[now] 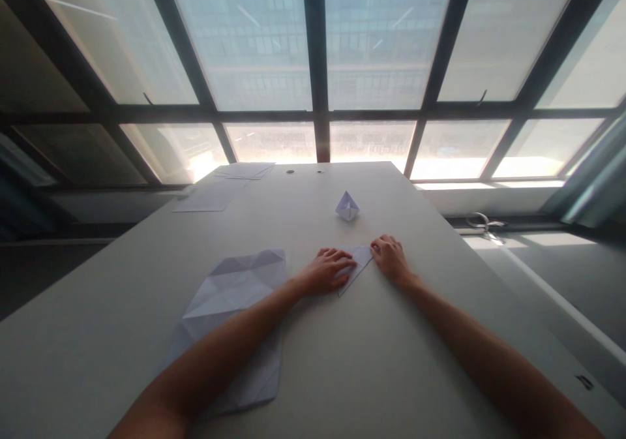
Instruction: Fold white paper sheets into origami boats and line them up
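Observation:
A small triangular folded sheet of paper point(359, 257) lies on the white table between my hands. My left hand point(325, 271) rests palm down on its left part, fingers stretched out and slightly apart, covering that side. At the paper's upper right corner, my right hand point(388, 256) has its fingers closed on the edge; the fingertips are partly hidden. Beyond the hands stands a folded paper boat point(347, 206), with a pointed peak. Under my left forearm is a large creased sheet of paper point(229, 289), spread out and partly covered by the arm.
Flat white sheets point(210, 194) lie at the far left of the table point(303, 217). Two small round items point(290, 171) sit near its far edge. Windows point(264, 41) rise behind it. To the right, a pale looped object point(482, 222) lies by the sill beyond the table.

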A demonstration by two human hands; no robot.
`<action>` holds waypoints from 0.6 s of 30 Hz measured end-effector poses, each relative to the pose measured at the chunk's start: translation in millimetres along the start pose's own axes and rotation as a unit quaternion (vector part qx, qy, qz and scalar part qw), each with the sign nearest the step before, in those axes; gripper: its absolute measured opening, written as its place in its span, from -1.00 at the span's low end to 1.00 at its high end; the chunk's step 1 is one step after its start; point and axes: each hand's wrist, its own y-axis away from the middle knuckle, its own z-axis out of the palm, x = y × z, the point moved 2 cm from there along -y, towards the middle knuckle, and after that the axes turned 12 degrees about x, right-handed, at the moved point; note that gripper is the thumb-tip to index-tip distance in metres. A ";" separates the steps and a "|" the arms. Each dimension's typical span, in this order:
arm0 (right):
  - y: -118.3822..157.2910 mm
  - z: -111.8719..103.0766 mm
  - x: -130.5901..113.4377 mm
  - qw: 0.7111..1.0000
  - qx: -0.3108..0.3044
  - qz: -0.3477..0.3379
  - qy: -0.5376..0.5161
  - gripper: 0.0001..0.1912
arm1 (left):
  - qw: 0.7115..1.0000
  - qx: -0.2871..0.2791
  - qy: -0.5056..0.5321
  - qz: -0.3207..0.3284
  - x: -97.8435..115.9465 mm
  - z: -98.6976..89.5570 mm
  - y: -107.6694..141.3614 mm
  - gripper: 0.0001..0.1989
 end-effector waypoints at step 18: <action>13.4 14.5 -24.7 0.984 -0.165 -0.066 0.015 -0.32 | 0.995 -0.096 -0.024 -0.024 -7.7 12.1 1.5 -0.38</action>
